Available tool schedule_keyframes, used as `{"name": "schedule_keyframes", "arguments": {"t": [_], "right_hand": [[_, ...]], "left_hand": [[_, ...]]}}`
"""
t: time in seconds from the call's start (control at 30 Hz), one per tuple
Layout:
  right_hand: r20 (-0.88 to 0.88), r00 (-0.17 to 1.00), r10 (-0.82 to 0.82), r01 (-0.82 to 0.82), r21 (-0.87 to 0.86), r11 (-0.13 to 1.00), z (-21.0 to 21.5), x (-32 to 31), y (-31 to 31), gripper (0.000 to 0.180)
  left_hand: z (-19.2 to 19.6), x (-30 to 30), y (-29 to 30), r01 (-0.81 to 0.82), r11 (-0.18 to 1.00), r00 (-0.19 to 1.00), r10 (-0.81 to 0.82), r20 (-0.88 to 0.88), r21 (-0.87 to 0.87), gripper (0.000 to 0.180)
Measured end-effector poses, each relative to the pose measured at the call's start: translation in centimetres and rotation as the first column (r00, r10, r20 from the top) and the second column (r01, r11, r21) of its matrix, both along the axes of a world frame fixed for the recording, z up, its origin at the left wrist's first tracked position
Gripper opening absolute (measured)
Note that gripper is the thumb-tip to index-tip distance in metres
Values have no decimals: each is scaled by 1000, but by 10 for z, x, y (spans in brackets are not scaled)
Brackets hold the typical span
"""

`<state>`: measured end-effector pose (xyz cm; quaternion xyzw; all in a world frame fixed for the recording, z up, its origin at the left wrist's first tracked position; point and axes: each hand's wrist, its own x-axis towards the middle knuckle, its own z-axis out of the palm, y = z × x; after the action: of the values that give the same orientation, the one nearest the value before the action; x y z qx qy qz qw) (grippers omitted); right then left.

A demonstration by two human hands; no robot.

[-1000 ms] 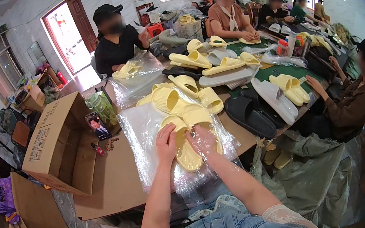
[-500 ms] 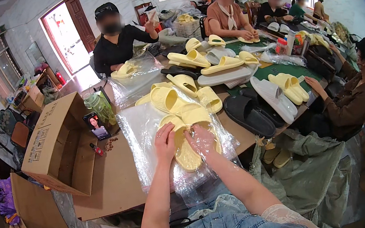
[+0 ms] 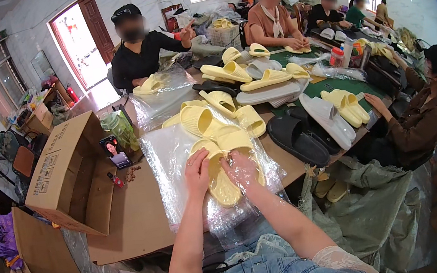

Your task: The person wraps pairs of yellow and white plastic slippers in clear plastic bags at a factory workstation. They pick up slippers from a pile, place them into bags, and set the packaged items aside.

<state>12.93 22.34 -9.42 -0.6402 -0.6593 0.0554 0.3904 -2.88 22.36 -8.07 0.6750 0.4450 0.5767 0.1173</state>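
Note:
A pair of pale yellow slide sandals [image 3: 223, 183] lies on a stack of clear plastic bags [image 3: 172, 185] in front of me. My left hand [image 3: 197, 168] is closed round the outer side of the left sandal, near its strap. Clear plastic covers my right hand [image 3: 240, 168] and part of that forearm. Its fingers are closed at the straps between the two sandals, with the fingertips partly hidden. More yellow slides [image 3: 201, 121] lie just beyond, touching this pair.
A cardboard box [image 3: 61, 172] on its side, a phone [image 3: 115, 152] and a jar [image 3: 120, 130] stand at left. Black slides [image 3: 298, 139] and grey-white slides [image 3: 329, 121] lie to the right. Co-workers sit round the table. A green-grey sack [image 3: 361, 200] hangs below the right edge.
My hands and the sandals stay almost in place. Across the table, the raised hand of the person in black has shifted slightly to the right.

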Motion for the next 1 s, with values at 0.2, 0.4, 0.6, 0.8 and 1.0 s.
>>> {"name": "schedule_keyframes", "arguments": {"t": [0.2, 0.4, 0.6, 0.8, 1.0], "right_hand": [[20, 1000, 2, -2, 22, 1000, 2, -1, -1, 38], [-7, 1000, 28, -29, -98, 995, 21, 5, -13, 40], [-68, 995, 74, -82, -127, 988, 14, -6, -7, 42], [-66, 997, 51, -55, -59, 997, 6, 0, -2, 41], [-86, 995, 60, -72, -142, 987, 24, 2, -12, 42]], "left_hand": [[0, -1, -1, -2, 1000, 1000, 2, 2, -12, 23], [-7, 2, 4, 5, 1000, 999, -5, 33, 4, 23], [-16, -11, 5, -5, 1000, 999, 5, 45, -7, 23], [-8, -3, 8, 30, 999, 999, -30, -34, 10, 25], [-11, -5, 8, 31, 1000, 999, -31, -15, -1, 25]]}}
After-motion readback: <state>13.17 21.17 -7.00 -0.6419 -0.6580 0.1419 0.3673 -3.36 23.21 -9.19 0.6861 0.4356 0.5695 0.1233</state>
